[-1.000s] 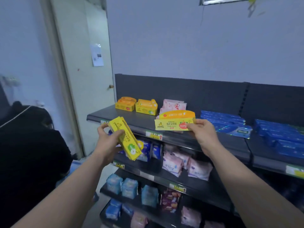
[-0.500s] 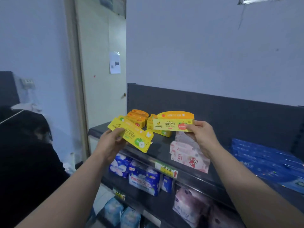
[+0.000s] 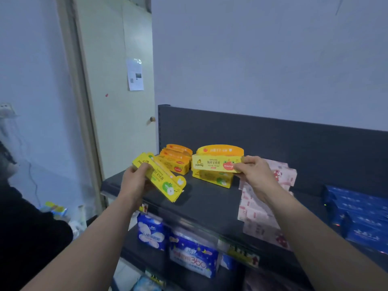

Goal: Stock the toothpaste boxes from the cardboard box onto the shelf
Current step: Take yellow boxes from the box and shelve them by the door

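**Now, two toothpaste boxes in hand, the right one nearer its spot**

I have a box in each of my hands. My right hand (image 3: 254, 175) pinches the strawberry toothpaste box (image 3: 216, 161) by its right end, thumb in front and fingers behind. Its long axis runs level from left to right, roughly in line with the shelf (image 3: 210, 202) front. It hangs directly above the shelved yellow box (image 3: 214, 179), and I cannot tell whether the two touch.

My left hand (image 3: 134, 183) is wrapped around the upper end of the green-apple toothpaste box (image 3: 161, 179). That box slants, with its far end up and to the left and its near end down and to the right. It sits over the front-left part of the shelf, just in front of the orange-topped stack (image 3: 176, 158) at the back left.

By my judgement the right hand is the nearer one. Its box already matches the lie of the one beneath it and needs only a short drop. The left box would first have to be turned level and then carried back toward the stack. Pink packs (image 3: 258, 211) lie close beside my right wrist. The cardboard box is out of view.
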